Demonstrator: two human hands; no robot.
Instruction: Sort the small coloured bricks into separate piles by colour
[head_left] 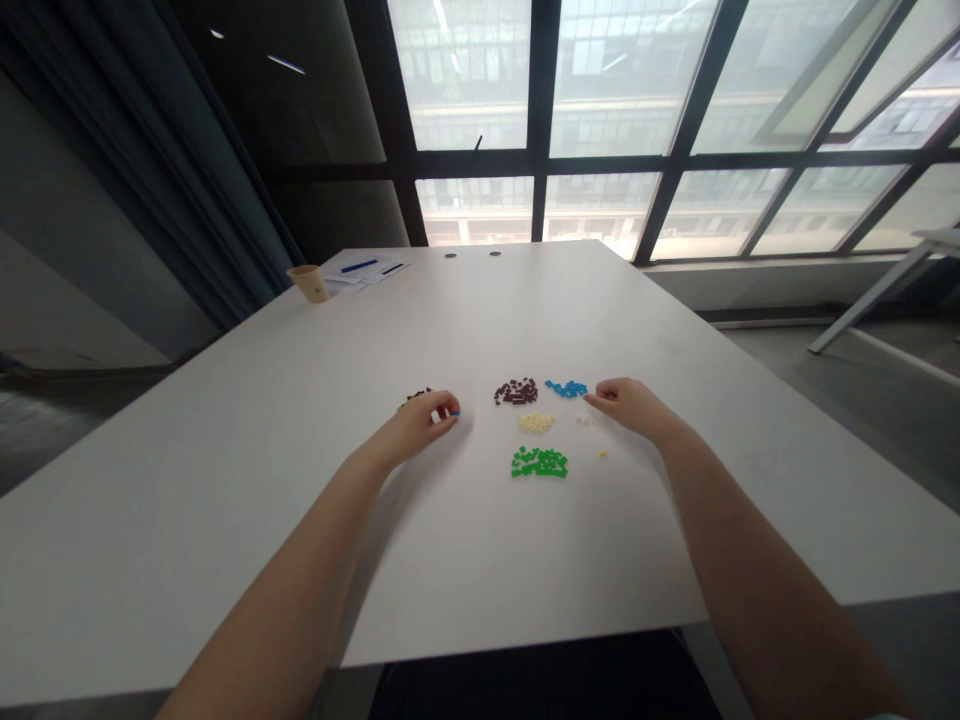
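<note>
Pinching a small blue piece [456, 413] at the fingertips of the left hand [420, 425], with thumb and fingers curled into a ring. Reaching with the right hand [630, 405] to the right edge of a blue pile [567, 389], fingers bunched together; impossible to tell whether clamped on a piece there.

Just behind the left hand, partly hidden by it, a small cluster [420, 395] with dark and yellowish bits. Between the left hand and the blue pile, in the way of a straight line across, a brown pile [516, 391] of tiny blocks. Just nearer than these, a pale yellow pile [537, 423]; nearer again, a bright green pile [540, 463], the widest spread. Below the right hand, a few whitish pieces [584, 421], hard to make out against the white table [637, 330], and nearer still a lone orange-yellow piece [602, 454].

Well apart, towards the far left corner, a tan cup [310, 285] beside papers [341, 272], with a blue pen [359, 266] and a dark slim item [393, 269] on top. Along the far edge, two grey discs [450, 256]. Beyond, tall dark-framed windows [611, 90], with a blue-grey curtain [150, 150] at left and a white-legged table [855, 310] at right. At the near edge, below the tabletop, something dark [540, 680], too dim to identify.
</note>
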